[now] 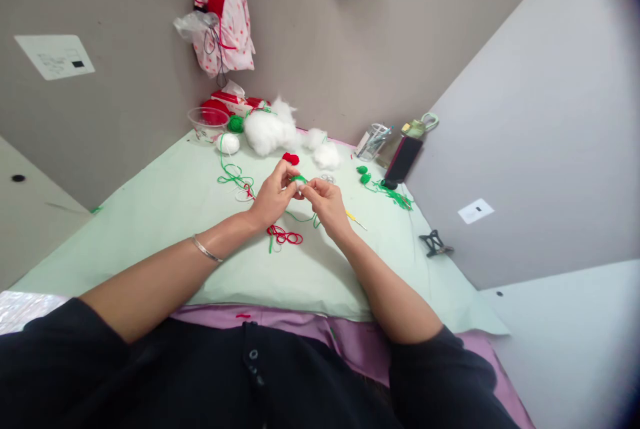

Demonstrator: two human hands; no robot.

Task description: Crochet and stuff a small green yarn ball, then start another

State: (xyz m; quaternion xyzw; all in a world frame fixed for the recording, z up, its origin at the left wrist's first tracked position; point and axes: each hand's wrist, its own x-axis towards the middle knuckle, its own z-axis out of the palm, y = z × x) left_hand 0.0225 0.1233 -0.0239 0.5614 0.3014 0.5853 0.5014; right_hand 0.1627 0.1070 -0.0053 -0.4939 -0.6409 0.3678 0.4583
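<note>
My left hand and my right hand meet over the middle of the table. Between their fingertips is a small green crochet piece, with a white tuft of stuffing showing at it. Both hands are closed in a pinch; the fingers cover much of the piece. Green yarn trails on the cloth below. A red crochet piece lies just beyond my left hand. Loops of red yarn lie nearer to me, and a yellow crochet hook rests right of my right wrist.
White stuffing is heaped at the back, beside a white yarn ball and a clear bowl. Green crochet pieces, a phone and a pen holder stand or lie at right. A spotted bag hangs in the corner.
</note>
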